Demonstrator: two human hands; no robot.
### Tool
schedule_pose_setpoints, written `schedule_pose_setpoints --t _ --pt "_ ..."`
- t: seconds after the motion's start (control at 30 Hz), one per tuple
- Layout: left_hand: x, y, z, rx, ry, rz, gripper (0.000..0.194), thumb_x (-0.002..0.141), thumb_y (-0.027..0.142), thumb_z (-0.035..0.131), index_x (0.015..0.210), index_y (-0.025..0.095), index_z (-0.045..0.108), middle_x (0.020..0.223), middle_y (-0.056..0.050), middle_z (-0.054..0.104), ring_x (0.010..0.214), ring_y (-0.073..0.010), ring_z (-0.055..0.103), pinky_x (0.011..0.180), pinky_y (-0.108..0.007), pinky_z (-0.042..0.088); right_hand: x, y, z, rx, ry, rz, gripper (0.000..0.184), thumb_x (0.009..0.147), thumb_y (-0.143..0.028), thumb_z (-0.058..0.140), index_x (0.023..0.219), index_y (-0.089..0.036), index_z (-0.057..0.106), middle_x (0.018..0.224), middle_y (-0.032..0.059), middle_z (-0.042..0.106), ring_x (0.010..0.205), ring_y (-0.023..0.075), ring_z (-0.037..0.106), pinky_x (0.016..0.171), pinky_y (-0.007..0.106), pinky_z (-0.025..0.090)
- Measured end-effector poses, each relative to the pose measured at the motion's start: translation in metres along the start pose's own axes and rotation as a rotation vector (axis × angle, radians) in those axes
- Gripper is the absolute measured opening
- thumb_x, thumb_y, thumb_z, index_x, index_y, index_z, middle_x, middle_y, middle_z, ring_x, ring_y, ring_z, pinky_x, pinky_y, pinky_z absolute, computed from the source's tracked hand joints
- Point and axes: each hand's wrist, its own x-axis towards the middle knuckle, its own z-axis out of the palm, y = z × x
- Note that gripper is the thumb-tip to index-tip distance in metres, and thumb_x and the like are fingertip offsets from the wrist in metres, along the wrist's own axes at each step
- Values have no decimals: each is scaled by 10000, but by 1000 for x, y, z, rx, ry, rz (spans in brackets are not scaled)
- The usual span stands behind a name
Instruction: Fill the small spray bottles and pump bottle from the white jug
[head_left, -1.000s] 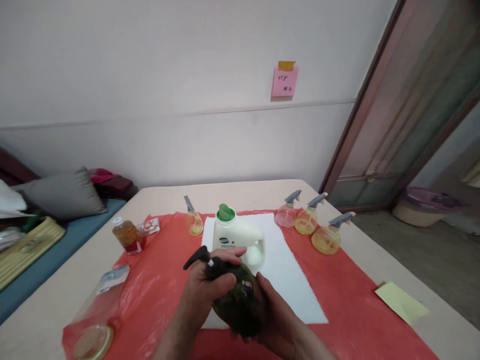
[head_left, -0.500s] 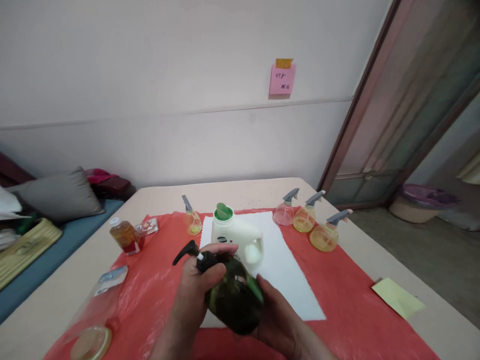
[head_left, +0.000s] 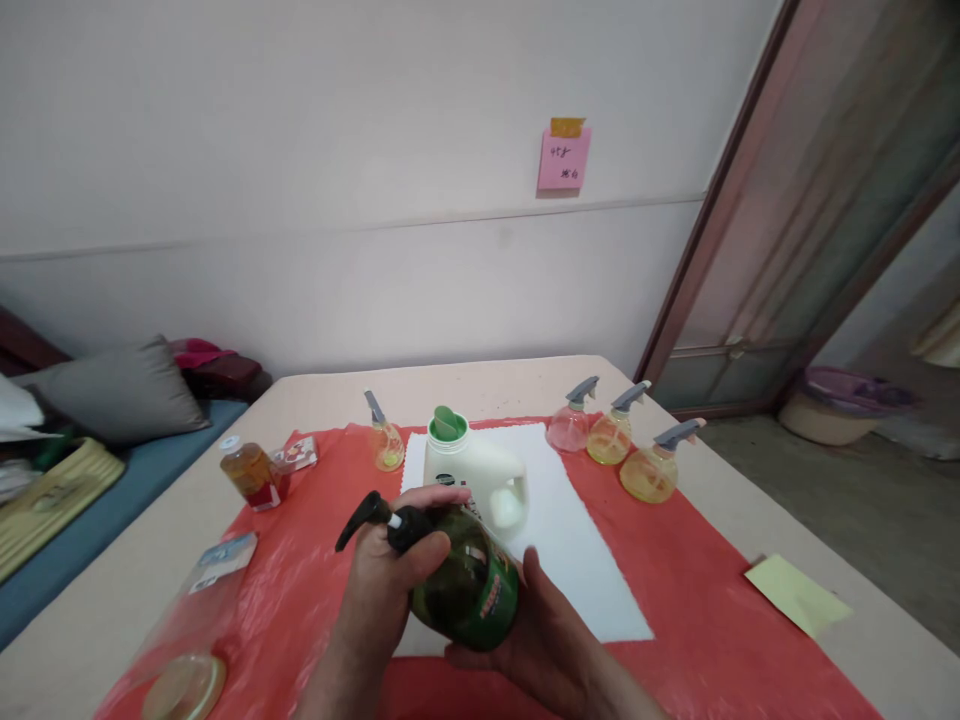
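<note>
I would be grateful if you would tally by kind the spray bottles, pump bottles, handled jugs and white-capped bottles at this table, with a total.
Spray bottles: 4
Pump bottle: 1
White handled jug: 1
White-capped bottle of amber liquid: 1
Total: 7

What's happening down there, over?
Left hand gripping dark green pump bottle near its neck; right hand supporting its base. Bottle tilted, pump toward left. White jug standing just beyond.

Left hand (head_left: 390, 565) and right hand (head_left: 544, 635) bare — forearms (head_left: 337, 655) uncovered too.
</note>
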Motion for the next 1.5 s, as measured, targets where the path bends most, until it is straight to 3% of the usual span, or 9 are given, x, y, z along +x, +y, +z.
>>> schedule_pose_setpoints --t 0.13,0.33,0.5,0.73,0.83,0.93,1.13,1.33,1.5 --pt "-1 2 2 -45 10 -22 336 690 322 757 995 190 800 1094 -104 779 1023 -304 693 894 -389 538 3 1 0 10 -35 142 832 806 -807 554 1362 -189 563 1192 153 724 816 196 726 619 256 520" --pt "2 -2 -1 -112 32 -10 369 693 351 776 1025 191 785 1110 -107 780 1047 -313 700 908 -397 549 -1 -5 18 -30 44 -159 860 625 -311 900 1397 -303 523 1442 98 594 1215 275 622 932 383 500" --pt "5 -10 -6 -124 4 -20 394 691 357 797 1039 173 784 1118 -126 775 1060 -322 700 903 -398 563 0 -2 7 13 -30 75 809 813 -764 597 1419 -233 528 1314 161 672 1011 258 711 775 351 539" --pt "5 -14 -5 -143 -64 -56 472 765 403 783 1179 181 744 1245 -149 726 1135 -325 662 944 -404 542 -3 0 5 16 67 -124 714 745 -352 799 1407 -301 535 1385 106 650 1150 275 669 829 353 531" --pt "8 -13 -7 -269 -143 -89 622 760 484 787 1312 221 678 1367 -145 659 1165 -331 642 917 -407 555 -3 -3 1 61 63 -73 570 781 -486 754 1282 -236 645 1188 99 748 987 255 731 752 303 538" --pt "13 -14 -14 -363 -143 -95 579 759 513 790 1231 185 723 1297 -160 690 1170 -341 639 951 -422 538 -1 -5 -4 65 57 -9 574 796 -586 710 1210 -188 691 1049 105 779 855 246 753 647 258 525" --pt "20 -24 -19 -337 9 -45 428 633 396 920 960 175 754 1084 -109 745 1046 -287 674 848 -329 530 -1 -1 -4 44 86 -14 594 760 -547 772 1255 -231 678 1120 102 773 906 252 753 695 288 561" --pt "20 -17 -15 -424 -30 -42 618 623 424 922 1172 218 727 1287 -137 696 1208 -326 631 1014 -426 506 2 1 -4 65 112 -21 579 787 -566 733 1239 -210 679 1078 110 777 865 243 754 657 265 544" --pt "22 -14 -22 -367 36 -58 437 622 315 914 1017 173 794 1061 -136 769 1025 -308 713 929 -418 553 1 -2 -6 60 151 -17 587 753 -559 761 1211 -202 678 1083 113 774 861 248 750 631 257 522"
